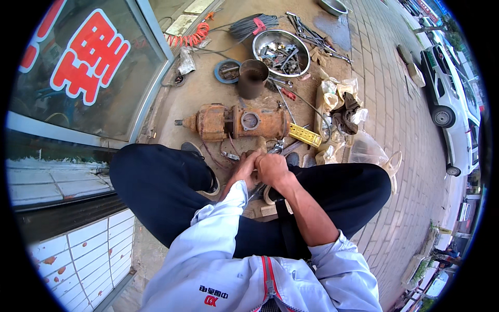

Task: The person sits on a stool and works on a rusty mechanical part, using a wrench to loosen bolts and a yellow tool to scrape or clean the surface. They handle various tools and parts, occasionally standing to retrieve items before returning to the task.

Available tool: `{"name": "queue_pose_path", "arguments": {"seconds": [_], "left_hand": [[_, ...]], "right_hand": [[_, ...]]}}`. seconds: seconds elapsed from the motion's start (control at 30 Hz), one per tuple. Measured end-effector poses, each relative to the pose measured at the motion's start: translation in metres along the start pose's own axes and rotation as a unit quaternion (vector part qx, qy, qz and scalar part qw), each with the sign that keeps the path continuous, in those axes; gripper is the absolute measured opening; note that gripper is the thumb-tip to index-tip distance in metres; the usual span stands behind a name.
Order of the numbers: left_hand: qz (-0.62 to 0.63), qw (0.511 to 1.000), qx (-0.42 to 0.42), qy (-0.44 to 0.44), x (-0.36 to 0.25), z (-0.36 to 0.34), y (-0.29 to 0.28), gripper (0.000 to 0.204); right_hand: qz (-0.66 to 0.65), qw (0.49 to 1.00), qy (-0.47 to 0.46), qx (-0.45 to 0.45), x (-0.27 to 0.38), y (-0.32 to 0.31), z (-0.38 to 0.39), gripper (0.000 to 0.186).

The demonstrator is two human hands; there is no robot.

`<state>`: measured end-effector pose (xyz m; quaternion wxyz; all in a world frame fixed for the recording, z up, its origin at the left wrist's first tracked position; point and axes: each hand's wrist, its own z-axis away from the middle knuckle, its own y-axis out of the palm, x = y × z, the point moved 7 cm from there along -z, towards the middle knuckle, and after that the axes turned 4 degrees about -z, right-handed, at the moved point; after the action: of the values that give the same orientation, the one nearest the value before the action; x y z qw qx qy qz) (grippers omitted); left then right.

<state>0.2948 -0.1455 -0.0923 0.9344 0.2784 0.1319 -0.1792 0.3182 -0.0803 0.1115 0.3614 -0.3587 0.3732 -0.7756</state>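
Note:
My left hand (244,171) and my right hand (273,169) are closed together between my knees. A brownish piece (257,144) shows just beyond the fingers; my hands hide most of what they grip, so I cannot make out its kind. Right beyond them lies a rusty pump-like machine (212,123) on its side, its shaft pointing left and a round opening in its body. A yellow power strip (305,135) touches its right end. Small metal tools (230,155) lie on the ground close to my hands.
Past the machine stand a dark can (252,86), a blue-rimmed dish (217,72) and a steel basin (307,58) of metal parts. Wrenches (306,32) and coiled cable (248,27) lie behind. Plastic bags (370,151) sit right; a glass door (119,106) borders the left.

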Motion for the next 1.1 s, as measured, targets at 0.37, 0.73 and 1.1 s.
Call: {"name": "queue_pose_path", "arguments": {"seconds": [0.37, 0.73, 1.1], "left_hand": [[-0.077, 0.989, -0.019, 0.126, -0.035, 0.074, 0.022, 0.025], [-0.132, 0.971, -0.022, 0.196, -0.057, 0.108, 0.043, 0.027], [-0.163, 0.959, -0.144, 0.182, -0.053, 0.078, 0.006, 0.036]], "right_hand": [[-0.296, 0.931, 0.117, -0.178, -0.038, -0.025, 0.028, 0.06], [-0.638, 0.74, 0.172, -0.126, -0.049, 0.062, -0.006, 0.042], [-0.433, 0.871, 0.147, -0.179, -0.051, 0.051, -0.008, 0.03]]}}
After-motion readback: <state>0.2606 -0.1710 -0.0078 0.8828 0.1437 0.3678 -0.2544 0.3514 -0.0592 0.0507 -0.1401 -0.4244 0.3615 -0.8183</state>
